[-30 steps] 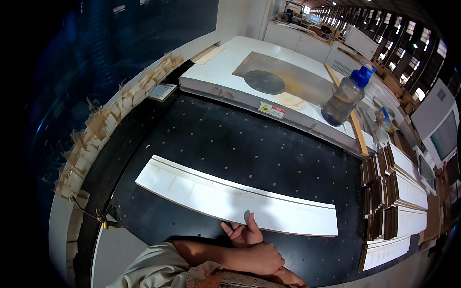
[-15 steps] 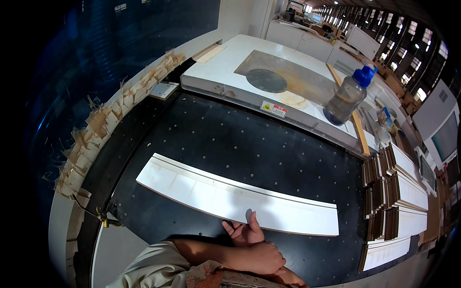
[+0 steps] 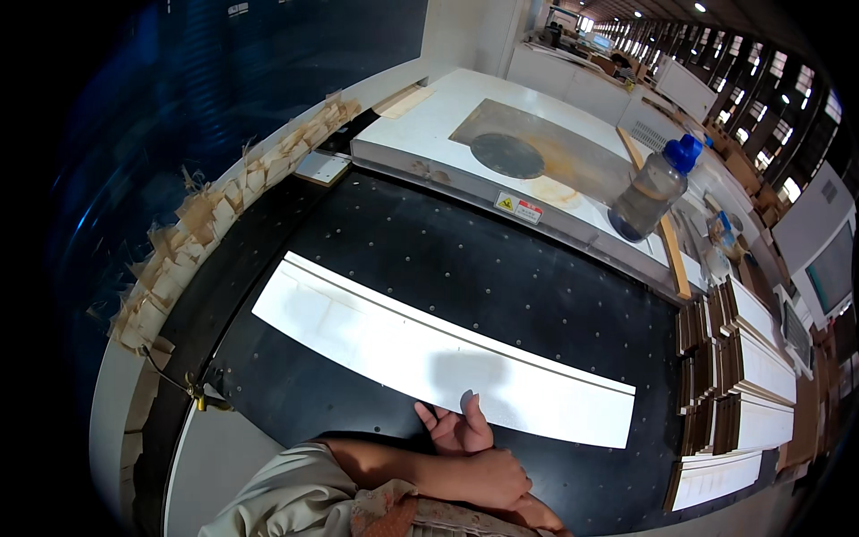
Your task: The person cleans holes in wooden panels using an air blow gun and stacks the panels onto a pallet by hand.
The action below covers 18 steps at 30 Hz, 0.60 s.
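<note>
A long white board [image 3: 367,336] with a narrow groove along its far edge lies slantwise across the black, dotted tabletop [image 3: 501,282]. Palm up at the board's near edge is my right hand [image 3: 461,431], thumb raised and fingers apart, holding nothing. Its thumb overlaps the board in view; whether it touches cannot be told. My left hand [image 3: 497,479] crosses over from the left, closed, with its fingers curled over my right wrist. A hand-shaped shadow falls on the board's middle.
Stacked white boards [image 3: 756,389] stand at the right edge. Beyond the table, a white machine bed [image 3: 420,125] carries a blue-capped bottle [image 3: 653,192] and a wooden strip [image 3: 671,246]. Frayed tape-covered padding [image 3: 201,219] lines the left; a brass valve [image 3: 201,396] sits near it.
The board's left end has shifted away from me, and its white face looks wider and brighter. Both hands keep their crossed pose. The view has turned slightly.
</note>
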### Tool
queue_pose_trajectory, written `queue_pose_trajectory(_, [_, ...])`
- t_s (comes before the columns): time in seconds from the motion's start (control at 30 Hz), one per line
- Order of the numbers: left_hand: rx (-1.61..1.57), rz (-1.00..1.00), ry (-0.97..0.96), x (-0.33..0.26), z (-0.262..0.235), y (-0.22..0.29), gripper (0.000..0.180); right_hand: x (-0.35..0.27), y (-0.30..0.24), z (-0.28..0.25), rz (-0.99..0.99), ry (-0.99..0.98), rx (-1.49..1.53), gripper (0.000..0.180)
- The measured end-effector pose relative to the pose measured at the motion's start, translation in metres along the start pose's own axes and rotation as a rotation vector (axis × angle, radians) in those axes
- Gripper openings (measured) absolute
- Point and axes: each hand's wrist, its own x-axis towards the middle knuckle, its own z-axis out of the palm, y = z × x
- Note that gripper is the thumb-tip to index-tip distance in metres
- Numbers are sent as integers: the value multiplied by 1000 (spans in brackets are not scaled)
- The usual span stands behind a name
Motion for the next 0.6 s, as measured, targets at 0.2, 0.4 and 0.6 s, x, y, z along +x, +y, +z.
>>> queue_pose_trajectory(0.2, [72, -41, -30, 2, 7, 2, 31, 0, 1, 0, -66, -48, -48, 48])
queue_pose_trajectory(0.4, [114, 56, 194, -7, 20, -6, 23, 3, -4, -9, -107, -62, -35, 44])
queue_pose_trajectory(0.6, [-37, 125, 761, -76, 27, -9, 17, -1, -13, -14, -129, -16, -41, 47])
